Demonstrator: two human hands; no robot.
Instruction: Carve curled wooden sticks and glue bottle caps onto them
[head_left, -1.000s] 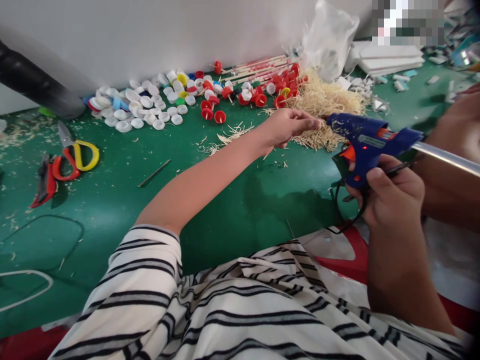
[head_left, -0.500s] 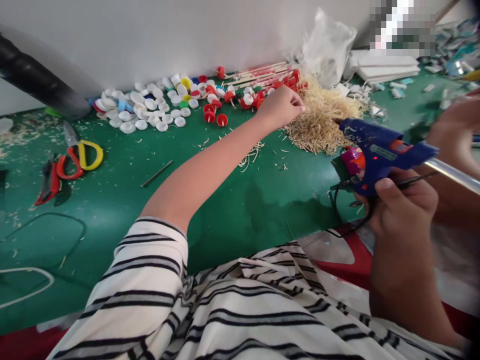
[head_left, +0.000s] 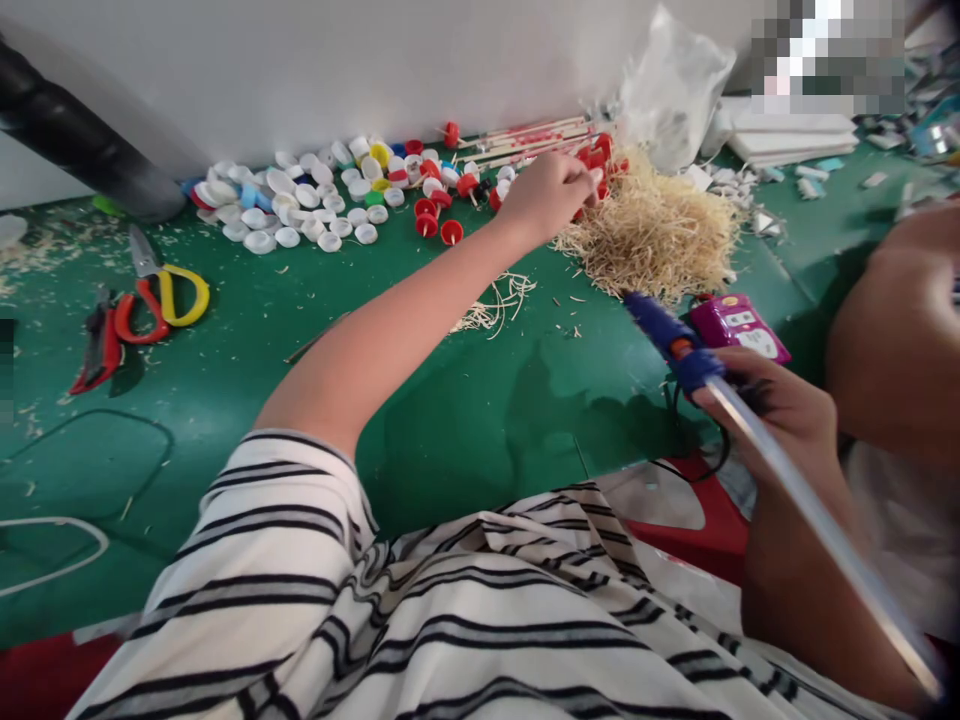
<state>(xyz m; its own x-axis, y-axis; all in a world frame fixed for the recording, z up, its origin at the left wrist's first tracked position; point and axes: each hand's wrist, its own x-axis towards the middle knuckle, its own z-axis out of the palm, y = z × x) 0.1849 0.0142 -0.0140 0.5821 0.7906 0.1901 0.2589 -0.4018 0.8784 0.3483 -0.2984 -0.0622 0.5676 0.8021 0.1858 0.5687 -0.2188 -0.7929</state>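
Green matting [head_left: 247, 360] is lying bare and smooth before the straw pile [head_left: 656, 235] (fine, tangled, pale). Left hand [head_left: 547, 192] is pinching among red caps [head_left: 592, 165] at the pile's far-left edge; right hand [head_left: 772, 410] is gripping the blue glue gun [head_left: 675, 345] just nearer than the pile.

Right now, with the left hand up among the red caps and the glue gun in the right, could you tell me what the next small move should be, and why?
Probably close the left hand on one of the red caps on sticks and draw it back toward the glue gun. The fingers are already at those caps beside the pile of wood slivers, and the right hand holds the gun low, nozzle pointing toward that pile.
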